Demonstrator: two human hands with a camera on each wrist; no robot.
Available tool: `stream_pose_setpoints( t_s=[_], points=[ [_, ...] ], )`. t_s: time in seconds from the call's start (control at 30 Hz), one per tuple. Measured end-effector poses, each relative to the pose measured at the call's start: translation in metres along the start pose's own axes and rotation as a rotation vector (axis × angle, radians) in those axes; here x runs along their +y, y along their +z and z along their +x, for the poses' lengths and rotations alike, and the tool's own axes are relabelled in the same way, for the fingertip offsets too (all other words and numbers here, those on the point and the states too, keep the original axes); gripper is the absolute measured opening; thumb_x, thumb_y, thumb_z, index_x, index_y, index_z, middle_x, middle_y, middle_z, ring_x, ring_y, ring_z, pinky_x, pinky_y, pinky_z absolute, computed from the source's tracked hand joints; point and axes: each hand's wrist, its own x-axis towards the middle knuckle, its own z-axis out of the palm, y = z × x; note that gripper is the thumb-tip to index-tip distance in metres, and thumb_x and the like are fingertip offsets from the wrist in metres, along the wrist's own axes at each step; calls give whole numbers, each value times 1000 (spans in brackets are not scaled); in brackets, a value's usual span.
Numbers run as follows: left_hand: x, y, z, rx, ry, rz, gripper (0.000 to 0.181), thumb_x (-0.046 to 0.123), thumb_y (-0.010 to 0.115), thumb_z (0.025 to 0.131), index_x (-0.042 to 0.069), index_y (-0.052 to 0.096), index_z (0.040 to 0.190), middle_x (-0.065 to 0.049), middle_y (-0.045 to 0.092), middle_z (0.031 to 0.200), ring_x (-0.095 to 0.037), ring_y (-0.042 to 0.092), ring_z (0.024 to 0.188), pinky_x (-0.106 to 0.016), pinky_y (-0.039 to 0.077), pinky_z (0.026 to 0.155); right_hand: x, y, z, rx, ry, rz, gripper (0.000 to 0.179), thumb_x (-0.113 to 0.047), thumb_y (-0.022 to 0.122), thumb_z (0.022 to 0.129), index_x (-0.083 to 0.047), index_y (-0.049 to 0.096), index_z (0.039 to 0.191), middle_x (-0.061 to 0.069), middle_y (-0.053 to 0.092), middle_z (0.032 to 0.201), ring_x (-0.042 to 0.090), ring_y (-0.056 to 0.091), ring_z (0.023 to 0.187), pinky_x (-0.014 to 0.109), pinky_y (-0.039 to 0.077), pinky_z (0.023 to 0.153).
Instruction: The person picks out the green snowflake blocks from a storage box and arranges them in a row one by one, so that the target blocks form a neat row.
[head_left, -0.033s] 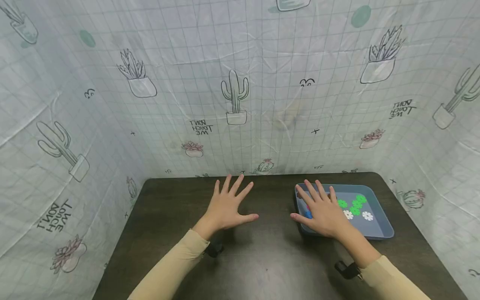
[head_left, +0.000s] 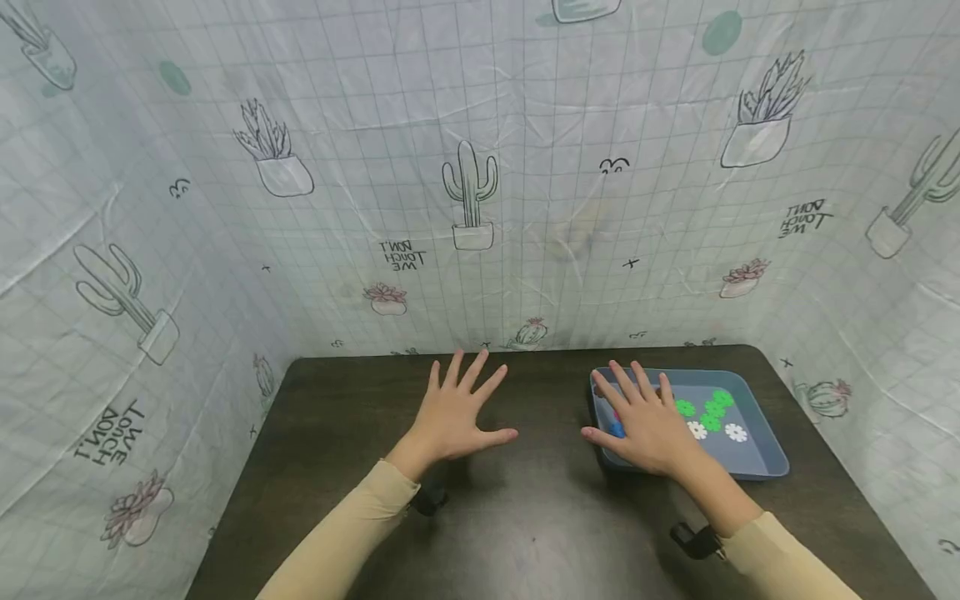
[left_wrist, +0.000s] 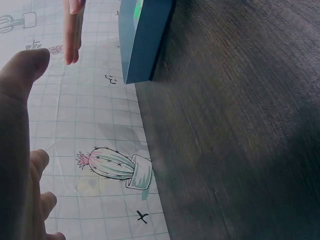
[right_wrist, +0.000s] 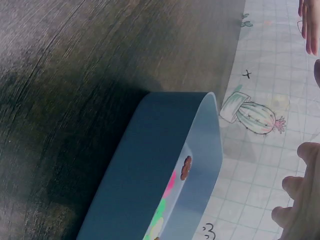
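Note:
My left hand (head_left: pixel 448 415) hovers over the dark table with its fingers spread wide, holding nothing. The right hand (head_left: pixel 651 429), spread the same way, hangs above the left part of a blue-grey tray (head_left: pixel 772 454) and hides some of what lies inside. In the tray are several flower-shaped plastic pieces: green ones (head_left: pixel 710 422), white ones (head_left: pixel 736 432), and a blue one (head_left: pixel 617 428) near the right thumb. From the right wrist view, a brown piece (right_wrist: pixel 186 168) and a pink piece (right_wrist: pixel 170 184) also show within the tray. Neither hand touches the pieces.
The dark wooden table (head_left: pixel 525 533) reaches back to a white grid-patterned curtain (head_left: pixel 540 208) printed with cacti, which surrounds it at the back and both sides. The tray stands at the table's right, close to the back edge. Dark straps (head_left: pixel 696 542) sit at the wrists.

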Motion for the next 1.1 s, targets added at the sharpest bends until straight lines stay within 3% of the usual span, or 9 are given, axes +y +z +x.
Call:
stream_pose_setpoints(
  t_s=[0.13, 0.27, 0.43, 0.6, 0.77, 0.87, 0.97, 1.1],
  points=[
    [2, 1, 0, 4, 1, -30, 100, 91, 37, 87, 37, 12, 167, -4, 11, 174, -41, 9, 157, -71, 16, 117, 4, -1, 0, 17, 9, 36, 97, -74, 55, 94, -15, 27, 166, 18, 17, 171, 48, 11, 155, 75, 9, 115],
    [3, 2, -3, 6, -4, -58, 97, 88, 39, 89, 36, 15, 167, -5, 14, 173, -39, 13, 157, -68, 20, 117, 13, -4, -2, 58, 21, 105, 90, -62, 64, 95, -8, 36, 161, 23, 31, 164, 52, 32, 145, 72, 29, 110],
    [6, 6, -9, 48, -3, -98, 88, 75, 52, 94, 29, 28, 166, -8, 29, 168, -36, 31, 152, -61, 32, 115, 37, -13, -8, 64, 70, 218, 74, -44, 69, 99, 2, 45, 153, 30, 44, 150, 52, 52, 127, 68, 46, 95],
    [11, 15, -15, 67, -12, -164, 77, 59, 62, 97, 25, 38, 162, -8, 44, 159, -32, 48, 140, -53, 46, 105, 78, -25, -18, 31, 185, 228, 70, -45, 66, 101, 2, 48, 150, 32, 45, 142, 47, 59, 115, 64, 50, 81],
    [18, 22, -16, 95, -29, -212, 66, 51, 66, 98, 23, 49, 155, -3, 59, 144, -26, 63, 120, -43, 57, 83, 133, -33, -30, 39, 299, 190, 72, -49, 61, 102, 4, 47, 148, 37, 44, 136, 49, 57, 108, 63, 48, 73],
    [24, 25, -13, 81, -43, -259, 58, 48, 66, 99, 23, 55, 150, 0, 66, 132, -20, 69, 102, -36, 56, 67, 164, -37, -42, 36, 374, 187, 74, -47, 60, 102, 9, 42, 147, 43, 41, 134, 58, 50, 112, 70, 44, 79],
    [33, 29, -8, 23, -58, -340, 51, 46, 65, 100, 23, 60, 145, 5, 70, 121, -14, 68, 84, -29, 50, 58, 189, -36, -57, -5, 419, 197, 76, -43, 61, 102, 16, 39, 144, 49, 43, 131, 64, 47, 113, 73, 42, 83],
    [50, 36, 3, -35, -60, -453, 47, 44, 66, 100, 21, 65, 140, 11, 72, 108, -4, 62, 72, -25, 46, 56, 210, -29, -74, -136, 450, 341, 75, -36, 59, 104, 22, 32, 144, 51, 47, 129, 57, 62, 101, 58, 56, 74]
  ],
)
